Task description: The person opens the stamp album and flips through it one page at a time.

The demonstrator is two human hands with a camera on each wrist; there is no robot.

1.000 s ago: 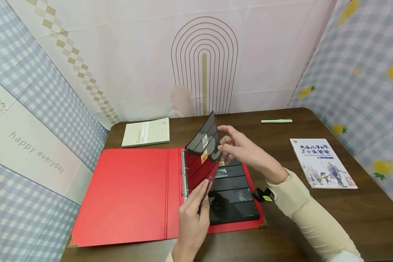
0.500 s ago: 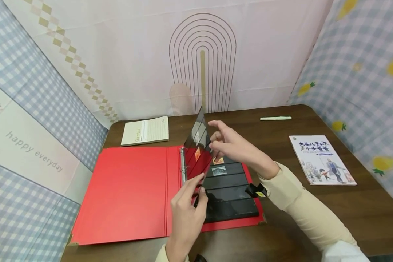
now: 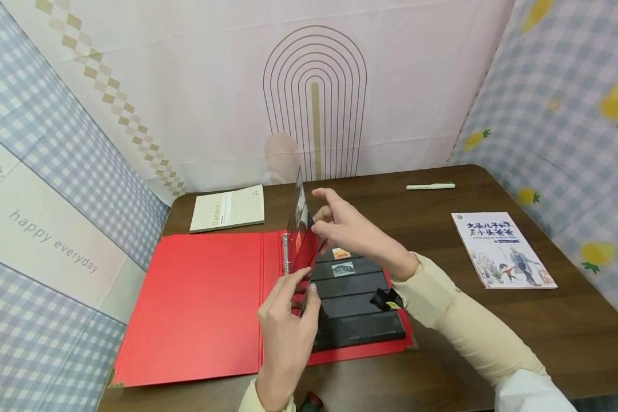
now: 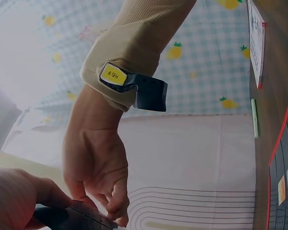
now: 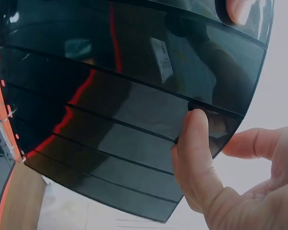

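Observation:
A red ring binder (image 3: 201, 309) lies spread on the table, with black stamp pages on its right half. One black pocketed stamp page (image 3: 304, 249) stands nearly upright from the metal rings. My left hand (image 3: 286, 332) pinches its near edge between thumb and fingers. At the outer edge, my right hand (image 3: 350, 229) pinches the page, its index finger stretched out above. In the right wrist view the page (image 5: 134, 139) bows slightly, with a fingertip against its face. An orange stamp (image 3: 341, 253) and a grey stamp (image 3: 343, 268) sit in the page beneath.
A cream notebook (image 3: 228, 208) lies behind the binder's left cover. Toward the right are a pale green pen (image 3: 430, 186) and a picture book (image 3: 504, 250). Fabric hangs behind the wooden table (image 3: 443, 366) and at both sides.
The held page has swung left and stands closer to upright, and both hands have moved left with it. More of the stamp page beneath shows.

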